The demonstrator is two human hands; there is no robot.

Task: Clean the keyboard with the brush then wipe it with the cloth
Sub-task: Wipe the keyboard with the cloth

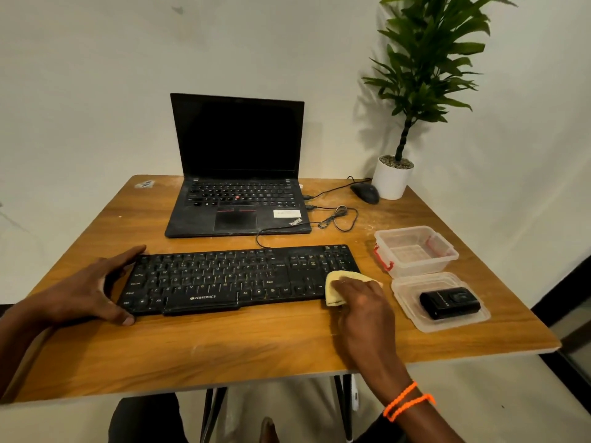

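Observation:
A black keyboard [224, 276] lies across the middle of the wooden table [256, 340]. My right hand [361, 302] presses a folded yellow cloth [339, 282] onto the keyboard's right end, over the number pad. My left hand [92, 286] braces the keyboard's left end, with the thumb at the front corner and the fingers at the back corner. I see no brush anywhere in the frame.
An open black laptop [236, 174] sits behind the keyboard, cables trailing to a black mouse [365, 192] and a potted plant [392, 180]. To the right stand a clear plastic box [415, 251] and its lid [447, 324] holding a small black device [449, 302].

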